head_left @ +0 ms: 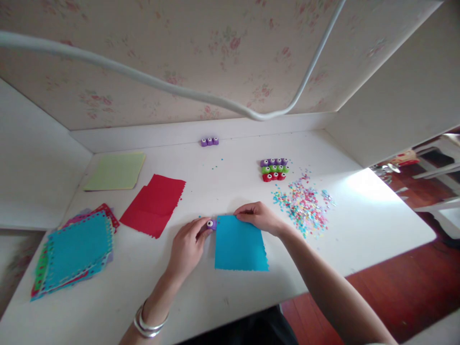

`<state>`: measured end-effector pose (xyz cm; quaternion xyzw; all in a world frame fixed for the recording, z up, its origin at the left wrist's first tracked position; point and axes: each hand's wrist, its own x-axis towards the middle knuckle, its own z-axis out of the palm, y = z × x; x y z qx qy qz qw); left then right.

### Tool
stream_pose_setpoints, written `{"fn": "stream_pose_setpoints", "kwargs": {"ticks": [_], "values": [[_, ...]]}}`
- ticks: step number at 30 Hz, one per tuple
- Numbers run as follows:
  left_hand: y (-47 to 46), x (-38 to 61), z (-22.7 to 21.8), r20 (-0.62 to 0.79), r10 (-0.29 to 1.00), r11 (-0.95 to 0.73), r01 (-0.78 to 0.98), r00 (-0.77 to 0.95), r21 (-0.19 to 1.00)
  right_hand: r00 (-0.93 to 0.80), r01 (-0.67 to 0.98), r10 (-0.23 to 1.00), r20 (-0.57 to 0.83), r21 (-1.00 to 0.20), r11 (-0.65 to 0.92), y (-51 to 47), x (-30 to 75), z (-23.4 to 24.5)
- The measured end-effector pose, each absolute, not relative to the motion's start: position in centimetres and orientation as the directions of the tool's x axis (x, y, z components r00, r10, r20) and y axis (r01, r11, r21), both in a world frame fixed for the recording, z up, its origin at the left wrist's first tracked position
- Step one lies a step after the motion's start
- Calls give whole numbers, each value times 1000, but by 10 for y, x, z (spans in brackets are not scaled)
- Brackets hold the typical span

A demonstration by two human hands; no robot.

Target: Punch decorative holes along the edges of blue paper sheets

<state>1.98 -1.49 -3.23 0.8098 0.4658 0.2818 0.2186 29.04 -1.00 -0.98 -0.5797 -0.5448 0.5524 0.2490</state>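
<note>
Between the fingers of my left hand (pixel 190 242) is a small purple craft punch (pixel 212 224) with a white button on top. Its front meets the upper left edge of a blue sheet of paper (pixel 240 247). That sheet has jagged right and bottom edges and a few small holes at its top left corner. My right hand (pixel 259 216) pinches the sheet's top edge, thumb and fingers closed on it. To the left of my left hand lies red paper (pixel 156 206) with a ragged right edge.
A punched-paper stack (pixel 81 249) and pale green sheets (pixel 115 171) lie left. Purple, green and red punches (pixel 275 169) stand in rows beside scattered confetti (pixel 305 201). More purple punches (pixel 210 142) sit by the back wall. A white cable (pixel 215 99) hangs across the view.
</note>
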Motion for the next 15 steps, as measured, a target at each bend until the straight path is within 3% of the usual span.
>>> {"fn": "stream_pose_setpoints", "kwargs": {"ticks": [9,12,15], "values": [[-15,22,-30,280,841,-531,601,464,598,-204,400,924,-323,-889,-222,-10,286,-5],[-16,22,-30,282,835,-541,615,472,573,-195,520,965,-177,-853,-51,-12,280,0],[-17,21,-30,290,836,-544,631,466,553,-178,682,981,78,-709,180,-20,275,5]]}}
